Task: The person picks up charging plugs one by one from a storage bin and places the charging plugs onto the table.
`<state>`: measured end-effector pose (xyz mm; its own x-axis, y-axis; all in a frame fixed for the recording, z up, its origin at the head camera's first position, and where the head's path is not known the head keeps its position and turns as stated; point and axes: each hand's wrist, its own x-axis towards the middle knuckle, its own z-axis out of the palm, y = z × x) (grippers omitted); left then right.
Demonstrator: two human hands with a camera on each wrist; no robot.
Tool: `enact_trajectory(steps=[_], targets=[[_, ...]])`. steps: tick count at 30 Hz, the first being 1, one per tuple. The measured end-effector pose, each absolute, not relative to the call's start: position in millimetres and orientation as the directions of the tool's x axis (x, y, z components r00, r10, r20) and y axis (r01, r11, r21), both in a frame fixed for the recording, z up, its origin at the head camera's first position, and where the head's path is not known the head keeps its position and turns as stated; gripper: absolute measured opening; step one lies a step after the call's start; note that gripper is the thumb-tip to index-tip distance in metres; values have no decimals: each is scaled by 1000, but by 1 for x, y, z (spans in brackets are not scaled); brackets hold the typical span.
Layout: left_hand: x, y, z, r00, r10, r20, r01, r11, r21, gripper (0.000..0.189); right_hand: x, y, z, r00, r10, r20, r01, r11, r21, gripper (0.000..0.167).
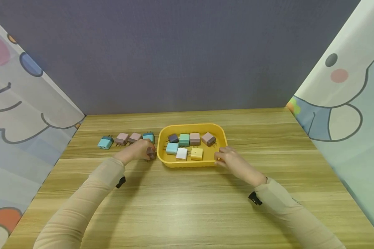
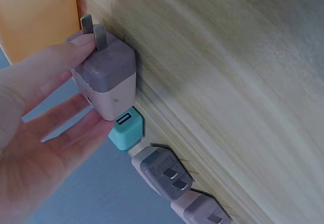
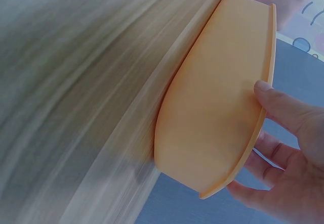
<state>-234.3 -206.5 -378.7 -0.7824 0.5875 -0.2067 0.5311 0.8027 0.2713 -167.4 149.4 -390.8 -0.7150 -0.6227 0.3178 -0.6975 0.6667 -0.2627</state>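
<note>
In the left wrist view my left hand point(image 2: 50, 102) pinches a pink plug charger point(image 2: 109, 77) with a mauve prong end, its two metal prongs pointing up. The head view places this hand just left of a yellow plastic basket point(image 1: 187, 165), beside a blue charger point(image 1: 148, 137). My right hand point(image 1: 235, 164) holds the basket's front right rim, its thumb outside the wall and the other fingers over the edge. Inside the basket lie several chargers, among them a yellow one point(image 1: 196, 154), a white one point(image 1: 181, 154) and a green one point(image 1: 184, 139).
Left of the basket, a row of chargers lies on the wooden table point(image 1: 187, 207): a light blue one point(image 1: 105, 143) and two pink ones point(image 1: 122, 138) beside the blue one. A dark grey panel point(image 1: 187, 58) stands behind, with cartoon-printed sheets at both sides.
</note>
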Motion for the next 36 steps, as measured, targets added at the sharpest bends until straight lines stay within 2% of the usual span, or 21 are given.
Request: enact_trajectory(steps=[26,36], targets=[[-233,-206,-378,-769,598,-227,539,797,274,34,-168,149,-393,-733,-615,290,-680,676,-286,10],[-232,-204,-362,-787,550,-280,471,829,302,27,-167,149,-392,-727,-616,304,-686,669,-285,10]])
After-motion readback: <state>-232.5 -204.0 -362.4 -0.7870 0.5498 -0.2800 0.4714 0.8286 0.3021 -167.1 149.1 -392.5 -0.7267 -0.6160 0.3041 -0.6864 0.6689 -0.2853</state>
